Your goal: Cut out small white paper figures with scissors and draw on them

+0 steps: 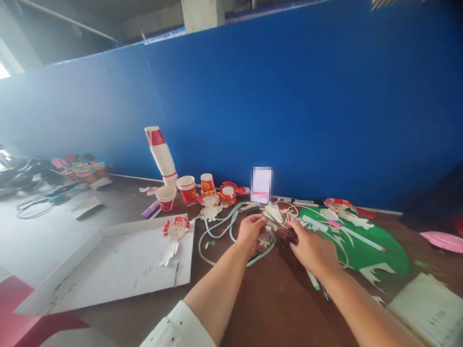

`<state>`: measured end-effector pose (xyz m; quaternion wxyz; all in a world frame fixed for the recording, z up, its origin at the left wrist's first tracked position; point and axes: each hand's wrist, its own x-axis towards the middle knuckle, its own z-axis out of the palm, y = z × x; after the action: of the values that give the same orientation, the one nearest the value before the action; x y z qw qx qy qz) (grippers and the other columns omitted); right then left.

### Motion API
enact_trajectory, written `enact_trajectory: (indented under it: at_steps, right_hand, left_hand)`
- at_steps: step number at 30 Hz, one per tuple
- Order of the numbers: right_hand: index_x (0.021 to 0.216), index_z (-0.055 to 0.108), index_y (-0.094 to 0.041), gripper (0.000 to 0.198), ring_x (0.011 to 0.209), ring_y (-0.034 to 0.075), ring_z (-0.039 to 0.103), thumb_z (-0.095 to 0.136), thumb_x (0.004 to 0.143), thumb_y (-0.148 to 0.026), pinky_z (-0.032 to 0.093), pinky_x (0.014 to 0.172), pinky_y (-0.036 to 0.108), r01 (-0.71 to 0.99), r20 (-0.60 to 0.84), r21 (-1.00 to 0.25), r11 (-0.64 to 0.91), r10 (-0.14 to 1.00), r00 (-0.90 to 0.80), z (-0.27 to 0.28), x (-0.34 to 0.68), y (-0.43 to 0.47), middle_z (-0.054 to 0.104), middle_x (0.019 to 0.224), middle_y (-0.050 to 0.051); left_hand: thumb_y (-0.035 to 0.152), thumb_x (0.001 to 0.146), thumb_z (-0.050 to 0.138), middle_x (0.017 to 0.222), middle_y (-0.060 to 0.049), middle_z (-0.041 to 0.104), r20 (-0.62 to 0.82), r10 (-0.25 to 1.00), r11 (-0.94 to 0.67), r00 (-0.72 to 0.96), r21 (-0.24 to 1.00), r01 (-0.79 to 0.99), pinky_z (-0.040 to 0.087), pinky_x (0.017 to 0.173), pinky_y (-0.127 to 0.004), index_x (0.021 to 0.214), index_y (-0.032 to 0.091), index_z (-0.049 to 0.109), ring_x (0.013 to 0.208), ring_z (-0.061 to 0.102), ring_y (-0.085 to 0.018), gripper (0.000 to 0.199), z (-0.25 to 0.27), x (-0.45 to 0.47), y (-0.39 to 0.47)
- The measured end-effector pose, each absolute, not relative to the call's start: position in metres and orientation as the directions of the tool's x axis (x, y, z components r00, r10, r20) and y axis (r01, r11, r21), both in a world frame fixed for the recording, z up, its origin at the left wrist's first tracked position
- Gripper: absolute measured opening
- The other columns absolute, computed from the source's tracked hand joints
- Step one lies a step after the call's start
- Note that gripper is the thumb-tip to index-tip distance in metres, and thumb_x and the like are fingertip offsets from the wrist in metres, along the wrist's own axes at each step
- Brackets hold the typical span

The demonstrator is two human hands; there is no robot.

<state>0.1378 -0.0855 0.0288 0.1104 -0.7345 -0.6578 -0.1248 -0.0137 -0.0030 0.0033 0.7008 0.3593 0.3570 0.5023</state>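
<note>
Lower centre, the right hand (308, 245) clasps scissors (278, 224) — the left hand (250, 231) beside them, its grip I cannot tell.

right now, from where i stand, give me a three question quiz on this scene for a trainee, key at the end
1. Which hand holds the scissors?
2. True or false: the green sheet lies to the right of the white tray.
3. Fill in the colour: the partition behind the cup stack is ____.

Key:
1. The right hand.
2. True.
3. Blue.
</note>
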Motion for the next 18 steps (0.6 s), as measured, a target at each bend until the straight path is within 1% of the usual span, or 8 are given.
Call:
enact_trajectory:
  at_steps: [2, 4, 8, 11, 18]
  right_hand:
    - [0.113, 0.059, -0.03, 0.035, 0.067, 0.02, 0.068, 0.059, 0.078, -0.026, 0.037, 0.053, 0.026, 0.995, 0.327, 0.034, -0.094, 0.942, 0.078, 0.0313, 0.1386, -0.086, 0.073, 0.078, 0.0]
    - [0.109, 0.059, -0.029, 0.031, 0.07, 0.02, 0.068, 0.058, 0.078, -0.025, 0.036, 0.054, 0.026, 0.995, 0.326, 0.063, -0.077, 0.944, 0.053, 0.0323, 0.1399, -0.0864, 0.074, 0.081, 0.0]
    - [0.11, 0.058, -0.029, 0.032, 0.071, 0.021, 0.068, 0.058, 0.079, -0.023, 0.035, 0.054, 0.028, 0.994, 0.313, 0.085, -0.074, 0.949, 0.044, 0.0313, 0.1418, -0.0865, 0.074, 0.084, 0.0]
    - [0.109, 0.058, -0.026, 0.031, 0.074, 0.022, 0.068, 0.058, 0.078, -0.021, 0.036, 0.056, 0.029, 0.994, 0.332, 0.096, -0.06, 0.943, 0.025, 0.03, 0.1417, -0.0869, 0.074, 0.082, 0.001]
    - [0.106, 0.059, -0.026, 0.03, 0.074, 0.021, 0.068, 0.061, 0.077, -0.02, 0.036, 0.056, 0.028, 0.994, 0.345, 0.092, -0.056, 0.938, 0.021, 0.0257, 0.1385, -0.086, 0.074, 0.083, 0.002]
  left_hand:
    - [0.029, 0.055, 0.08, 0.066, -0.001, 0.057, -0.137, 0.957, 0.245, 0.256, 0.852, -0.462, 0.039, 0.059, -0.021, 0.072, 0.011, 0.068, 0.058, 0.051, -0.007, 0.028, 0.0041, -0.0144, -0.0027]
    - [0.029, 0.055, 0.081, 0.067, -0.002, 0.059, -0.141, 0.954, 0.255, 0.264, 0.844, -0.471, 0.04, 0.059, -0.021, 0.076, 0.011, 0.07, 0.059, 0.051, -0.007, 0.03, 0.005, -0.0149, -0.0026]
    - [0.034, 0.057, 0.081, 0.068, -0.003, 0.059, -0.119, 0.951, 0.252, 0.286, 0.834, -0.491, 0.041, 0.06, -0.022, 0.076, 0.011, 0.069, 0.06, 0.052, -0.007, 0.032, 0.0049, -0.0153, -0.0025]
    - [0.036, 0.057, 0.082, 0.066, -0.002, 0.057, -0.11, 0.949, 0.252, 0.296, 0.829, -0.499, 0.04, 0.058, -0.021, 0.074, 0.011, 0.068, 0.057, 0.05, -0.006, 0.033, 0.0047, -0.0156, -0.0025]
    - [0.036, 0.057, 0.081, 0.059, 0.0, 0.052, -0.125, 0.956, 0.242, 0.265, 0.847, -0.474, 0.037, 0.055, -0.02, 0.071, 0.01, 0.065, 0.053, 0.046, -0.005, 0.033, 0.0066, -0.0171, -0.0027]
